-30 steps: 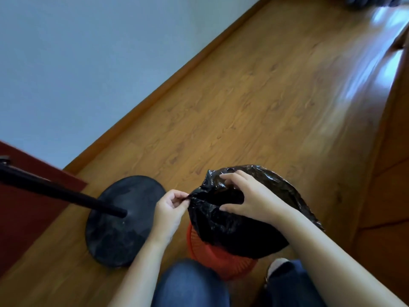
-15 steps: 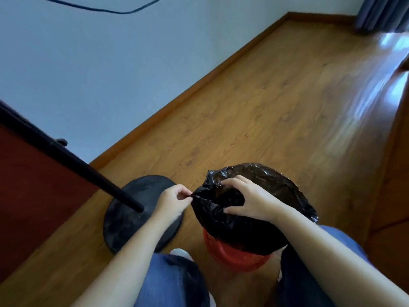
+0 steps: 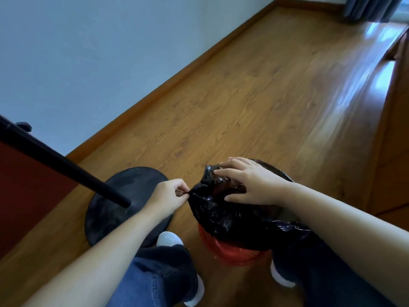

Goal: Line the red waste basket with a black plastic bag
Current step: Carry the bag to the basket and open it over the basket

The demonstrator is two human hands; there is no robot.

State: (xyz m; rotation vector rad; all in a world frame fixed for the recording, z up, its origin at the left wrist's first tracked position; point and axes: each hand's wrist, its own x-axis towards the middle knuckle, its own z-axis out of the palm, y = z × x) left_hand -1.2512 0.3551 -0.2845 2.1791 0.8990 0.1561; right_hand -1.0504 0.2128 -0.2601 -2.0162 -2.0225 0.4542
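The red waste basket stands on the wooden floor between my feet, only its lower wall showing. A black plastic bag is draped over its top and hangs down its sides. My left hand pinches a corner of the bag's edge on the basket's left and pulls it taut. My right hand lies over the bag's mouth with fingers spread and nearly straight, thumb at the near rim. The basket's rim and inside are hidden by the bag.
A black round stand base with a slanted black pole sits just left of the basket. A dark red panel is at far left. A pale wall with wooden skirting runs along the left. Wooden furniture borders the right.
The view tilted up and shifted. My right hand's fingers went from gripping the bag's edge to lying flatter over its top. My left hand keeps its pinch on the corner.
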